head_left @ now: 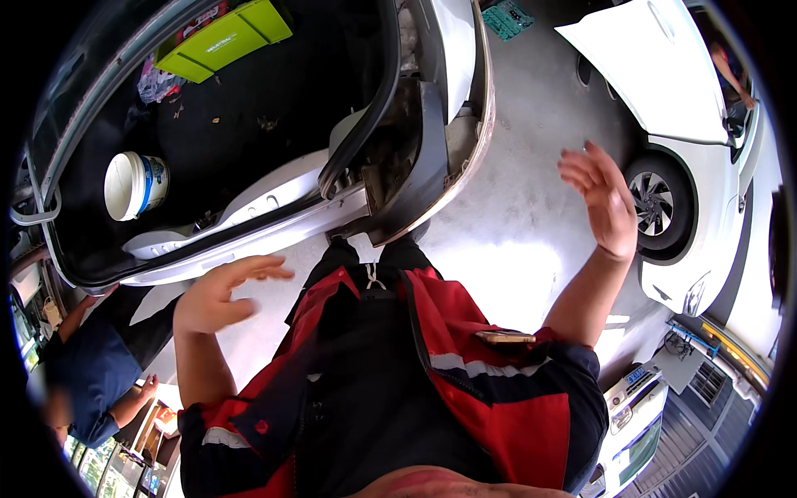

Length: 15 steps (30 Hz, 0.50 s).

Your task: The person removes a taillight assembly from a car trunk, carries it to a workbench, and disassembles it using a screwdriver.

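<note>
Both of my hands are raised in the air in front of me and hold nothing. My left hand (228, 297) is at the near side of the open car trunk (274, 236), thumb and fingers apart, pointing right. My right hand (599, 202) is up with its fingers spread, over the floor between the trunk car and a white car (693, 178). Partly detached, the bumper (477, 158) curves around the trunk car's rear corner. Inside the trunk a white bucket (124, 187) with a blue band lies tipped, and a lime-green crate (222, 41) stands farther in.
On the left a co-worker in a dark blue shirt (95, 373) stands beside the trunk. Another person's arm (730, 75) shows inside the white car at the far right. A teal tool case (508, 18) lies on the floor at the top. Another white vehicle (635, 432) is parked at lower right.
</note>
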Each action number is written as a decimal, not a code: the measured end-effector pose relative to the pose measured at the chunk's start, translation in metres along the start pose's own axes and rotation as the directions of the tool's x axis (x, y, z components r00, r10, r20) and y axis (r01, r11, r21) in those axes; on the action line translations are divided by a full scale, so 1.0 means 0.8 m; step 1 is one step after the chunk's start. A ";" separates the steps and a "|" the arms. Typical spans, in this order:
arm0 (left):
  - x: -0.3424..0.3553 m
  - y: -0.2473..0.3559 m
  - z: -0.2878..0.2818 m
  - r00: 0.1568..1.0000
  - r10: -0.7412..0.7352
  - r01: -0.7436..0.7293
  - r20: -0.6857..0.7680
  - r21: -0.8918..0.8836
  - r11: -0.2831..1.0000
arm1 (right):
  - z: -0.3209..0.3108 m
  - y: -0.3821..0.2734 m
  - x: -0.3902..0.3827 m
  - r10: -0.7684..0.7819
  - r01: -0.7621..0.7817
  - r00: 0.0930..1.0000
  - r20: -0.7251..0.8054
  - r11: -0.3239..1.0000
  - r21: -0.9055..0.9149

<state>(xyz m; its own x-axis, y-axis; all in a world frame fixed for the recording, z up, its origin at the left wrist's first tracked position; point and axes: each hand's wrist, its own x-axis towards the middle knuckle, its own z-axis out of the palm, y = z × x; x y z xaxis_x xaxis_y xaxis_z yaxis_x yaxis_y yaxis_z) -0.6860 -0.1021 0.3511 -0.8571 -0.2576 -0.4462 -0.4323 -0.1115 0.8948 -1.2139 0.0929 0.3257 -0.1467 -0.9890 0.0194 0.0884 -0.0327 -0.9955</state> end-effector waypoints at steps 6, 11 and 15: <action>0.069 -0.133 0.034 0.648 0.038 0.392 -0.761 0.375 0.840 | -0.058 0.134 -0.025 0.200 -0.325 0.916 -0.348 0.879 -0.349; 0.145 -0.039 0.130 0.686 0.259 0.194 -0.680 0.513 0.836 | -0.021 0.165 0.019 0.146 -0.451 0.872 -0.468 0.612 -0.650; 0.219 0.007 0.161 0.647 0.220 0.186 -0.730 0.432 0.883 | 0.018 0.141 0.087 0.245 -0.388 0.890 -0.385 0.850 -0.356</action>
<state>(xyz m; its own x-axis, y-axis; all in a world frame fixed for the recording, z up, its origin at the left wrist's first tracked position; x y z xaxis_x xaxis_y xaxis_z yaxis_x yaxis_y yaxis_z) -0.8746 -0.0238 0.2763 -0.4455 -0.8917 -0.0803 -0.6622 0.2678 0.6999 -1.1998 0.0186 0.2163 -0.4882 -0.8323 -0.2624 -0.2185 0.4076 -0.8866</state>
